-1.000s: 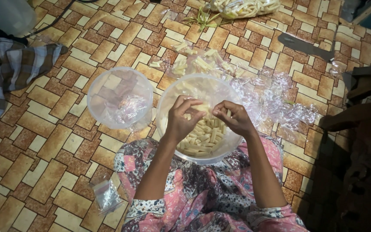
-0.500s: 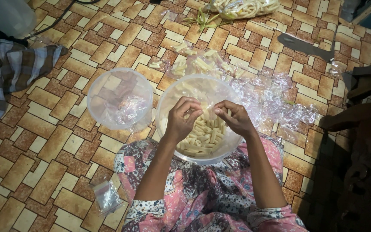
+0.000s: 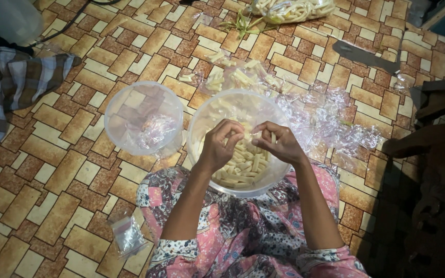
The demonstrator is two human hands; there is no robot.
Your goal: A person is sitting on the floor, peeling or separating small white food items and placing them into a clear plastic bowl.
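Observation:
A clear plastic bowl (image 3: 200, 121) half full of pale short sticks (image 3: 243, 167) rests against my lap on the tiled floor. Both hands hover over it, fingertips nearly meeting. My left hand (image 3: 221, 146) and my right hand (image 3: 280, 144) each pinch an end of one small pale stick (image 3: 273, 138); whether a clear wrapper is on it I cannot tell. To the left stands a second clear tub (image 3: 124, 110) with crumpled clear plastic (image 3: 155, 128) inside.
Crumpled clear wrappers (image 3: 330, 121) and loose sticks (image 3: 238, 74) lie beyond and right of the bowl. A bag of sticks (image 3: 292, 9) sits at the top. Checked cloth (image 3: 11, 85) lies far left, a small plastic bag (image 3: 128, 236) by my knee, dark wooden furniture (image 3: 433, 154) on the right.
Both hands stay over the bowl; only the fingers have shifted slightly around the small piece.

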